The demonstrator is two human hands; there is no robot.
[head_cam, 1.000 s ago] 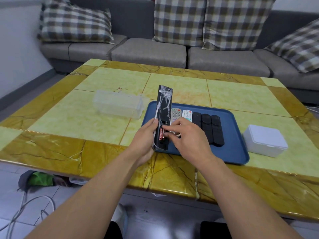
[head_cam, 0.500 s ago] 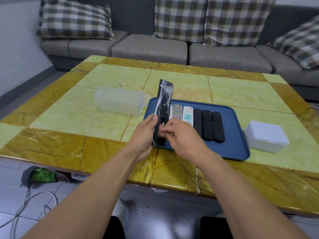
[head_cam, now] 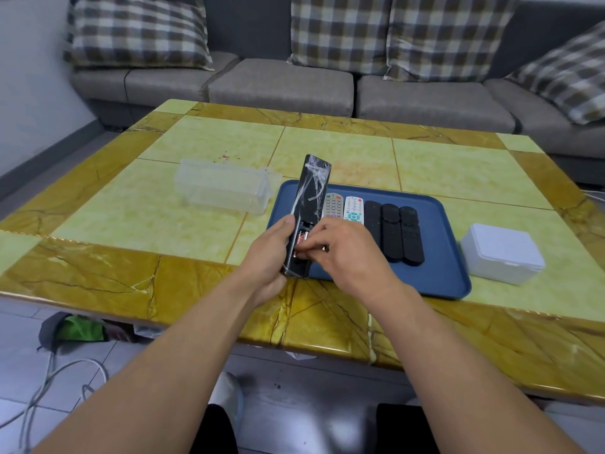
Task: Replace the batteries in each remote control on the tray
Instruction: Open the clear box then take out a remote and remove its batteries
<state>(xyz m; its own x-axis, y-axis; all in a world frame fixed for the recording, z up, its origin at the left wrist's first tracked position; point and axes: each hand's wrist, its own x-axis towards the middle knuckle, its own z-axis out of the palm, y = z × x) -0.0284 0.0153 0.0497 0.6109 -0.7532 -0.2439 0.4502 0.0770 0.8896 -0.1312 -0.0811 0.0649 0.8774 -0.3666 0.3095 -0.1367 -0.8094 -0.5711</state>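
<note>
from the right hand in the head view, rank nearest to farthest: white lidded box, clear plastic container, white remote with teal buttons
From the right hand:
1. White remote with teal buttons, on the tray just beyond it.
2. White lidded box, to its right.
3. Clear plastic container, far left.

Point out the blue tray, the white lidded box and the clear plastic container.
blue tray (head_cam: 438,273): head view, bare floor near its front right corner.
white lidded box (head_cam: 501,249): head view, middle of its lid.
clear plastic container (head_cam: 222,188): head view, its near side wall.
</note>
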